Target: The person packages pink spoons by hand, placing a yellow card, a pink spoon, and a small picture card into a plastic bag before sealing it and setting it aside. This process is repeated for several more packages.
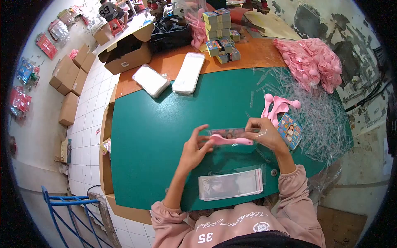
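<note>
"What could go wrong?"

"The left hand (197,148) pinches the bowl of a long-handled pink plastic spoon (238,141), between the hands; the right hand (265,133) meets a clear, printed packet (229,133), its grip too blurred to tell. The packet's slickness could let the spoon slip."

"And around?"

"A green-topped counter (153,136) spreads beneath. Right of the hands, heaped clear plastic strips (320,124) might snag. Beyond: a peeling wall (337,25)."

Green table (153,136): clear sleeves (229,186) along near edge; white packs (189,74) toward back; pink spoons (269,98), clear strips (320,128) at right.
</note>
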The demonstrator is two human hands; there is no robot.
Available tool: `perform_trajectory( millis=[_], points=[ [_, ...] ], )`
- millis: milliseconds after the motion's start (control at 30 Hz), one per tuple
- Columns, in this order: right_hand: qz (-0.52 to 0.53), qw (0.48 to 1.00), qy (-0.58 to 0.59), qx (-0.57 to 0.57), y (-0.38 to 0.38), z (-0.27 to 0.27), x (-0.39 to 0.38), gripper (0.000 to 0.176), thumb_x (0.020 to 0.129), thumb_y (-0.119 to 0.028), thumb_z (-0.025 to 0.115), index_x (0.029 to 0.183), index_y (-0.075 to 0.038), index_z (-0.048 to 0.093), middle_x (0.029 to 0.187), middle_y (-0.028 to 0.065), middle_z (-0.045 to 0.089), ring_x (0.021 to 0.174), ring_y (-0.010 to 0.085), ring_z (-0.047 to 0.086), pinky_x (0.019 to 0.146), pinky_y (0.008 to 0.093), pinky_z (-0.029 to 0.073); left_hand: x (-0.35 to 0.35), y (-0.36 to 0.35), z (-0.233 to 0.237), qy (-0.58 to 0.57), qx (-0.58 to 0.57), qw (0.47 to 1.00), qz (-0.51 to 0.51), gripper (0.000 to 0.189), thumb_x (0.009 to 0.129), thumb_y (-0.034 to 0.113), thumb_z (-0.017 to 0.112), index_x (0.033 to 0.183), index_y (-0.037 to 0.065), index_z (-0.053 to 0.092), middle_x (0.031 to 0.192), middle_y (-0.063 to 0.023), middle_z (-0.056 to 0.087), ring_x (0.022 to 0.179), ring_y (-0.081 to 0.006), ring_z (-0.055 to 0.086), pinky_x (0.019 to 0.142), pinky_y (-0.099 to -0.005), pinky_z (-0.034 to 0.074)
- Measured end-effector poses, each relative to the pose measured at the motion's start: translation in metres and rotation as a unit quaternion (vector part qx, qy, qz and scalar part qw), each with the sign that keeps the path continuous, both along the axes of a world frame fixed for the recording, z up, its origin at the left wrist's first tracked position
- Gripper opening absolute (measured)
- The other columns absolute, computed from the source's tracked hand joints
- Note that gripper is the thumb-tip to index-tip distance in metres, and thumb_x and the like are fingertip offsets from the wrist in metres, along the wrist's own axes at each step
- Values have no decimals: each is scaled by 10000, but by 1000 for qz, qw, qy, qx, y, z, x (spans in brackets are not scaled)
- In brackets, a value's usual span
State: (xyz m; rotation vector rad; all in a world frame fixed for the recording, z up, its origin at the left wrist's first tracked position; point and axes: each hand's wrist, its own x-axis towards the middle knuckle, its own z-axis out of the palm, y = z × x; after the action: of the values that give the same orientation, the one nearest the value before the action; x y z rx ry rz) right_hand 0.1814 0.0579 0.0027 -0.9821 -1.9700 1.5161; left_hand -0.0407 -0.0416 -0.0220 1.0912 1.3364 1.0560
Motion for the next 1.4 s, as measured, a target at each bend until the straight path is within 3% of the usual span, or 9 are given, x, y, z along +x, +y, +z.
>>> perform_trajectory(
  millis=[33, 100, 167, 300, 600, 1000, 1133, 1333, 1400],
  points=[
    [-60, 996, -28, 60, -3, 2, -3, 163, 732, -129, 688, 768, 10, 611, 650, 21, 588, 623, 92, 550, 591, 240, 457, 6, -4, -4, 105, 31, 989, 96, 451, 852, 59, 551, 1260, 49, 358, 933, -129, 600, 866, -172, 603, 687, -264, 522],
    [-74, 992, -34, 97, -17, 18, -14, 181, 728, -129, 683, 820, 9, 609, 724, 60, 601, 676, 140, 576, 639, 264, 468, 14, -16, -6, 118, 27, 990, 72, 499, 916, 162, 464, 1342, 94, 212, 977, -168, 591, 928, -215, 596, 731, -300, 511],
    [-83, 987, -39, 131, -28, 20, -19, 213, 725, -129, 678, 872, 9, 607, 798, 99, 615, 730, 187, 601, 686, 289, 479, 27, -30, 6, -239, -53, 970, -3, 544, 954, 274, 354, 1380, 134, 46, 1043, -200, 567, 971, -251, 583, 786, -351, 489],
    [137, 962, -68, 224, -44, 19, -16, 323, 726, -117, 638, 1024, -26, 551, 1059, 161, 524, 975, 328, 513, 847, 379, 420, 31, -47, 11, -271, -101, 957, 1, 561, 969, 217, 271, 1363, 143, -122, 1119, -238, 530, 1022, -277, 562, 834, -355, 479],
    [210, 893, -209, 339, -44, 9, -6, 220, 692, -108, 653, 876, -95, 533, 927, 84, 493, 930, 259, 487, 742, 374, 403, 38, -55, -3, -218, -86, 972, 4, 586, 945, 120, 334, 1378, 169, -59, 1174, -248, 488, 1075, -298, 526, 860, -388, 463],
    [292, 867, -207, 346, -44, -16, -13, 118, 723, -143, 606, 793, -80, 536, 838, 57, 495, 894, 224, 482, 699, 355, 377, 39, -63, 4, -151, -46, 986, 60, 544, 936, 82, 346, 1379, 125, 32, 1169, -191, 474, 1076, -274, 521, 863, -356, 461],
    [275, 837, -214, 422, -48, -25, -15, 100, 727, -116, 593, 784, -68, 526, 787, 58, 455, 829, 213, 469, 682, 330, 357, 39, -65, 2, -125, -29, 990, 59, 495, 934, 77, 349, 1364, 96, 105, 1143, -185, 494, 1057, -269, 533, 859, -353, 463],
    [263, 894, -145, 332, -37, -7, -9, 154, 716, -146, 602, 817, -61, 521, 812, 88, 498, 840, 263, 489, 696, 345, 383, 40, -68, 14, -19, -34, 999, 28, 385, 920, 68, 381, 1281, 5, 263, 1066, -202, 556, 981, -246, 585, 810, -308, 497],
    [85, 905, -176, 377, -31, -4, -5, 227, 711, -97, 615, 904, -40, 511, 836, 102, 509, 893, 276, 488, 732, 361, 393, 43, -68, 13, -15, -22, 999, 31, 380, 918, 66, 387, 1274, 5, 270, 1067, -204, 557, 985, -249, 583, 810, -310, 496]
  ],
)
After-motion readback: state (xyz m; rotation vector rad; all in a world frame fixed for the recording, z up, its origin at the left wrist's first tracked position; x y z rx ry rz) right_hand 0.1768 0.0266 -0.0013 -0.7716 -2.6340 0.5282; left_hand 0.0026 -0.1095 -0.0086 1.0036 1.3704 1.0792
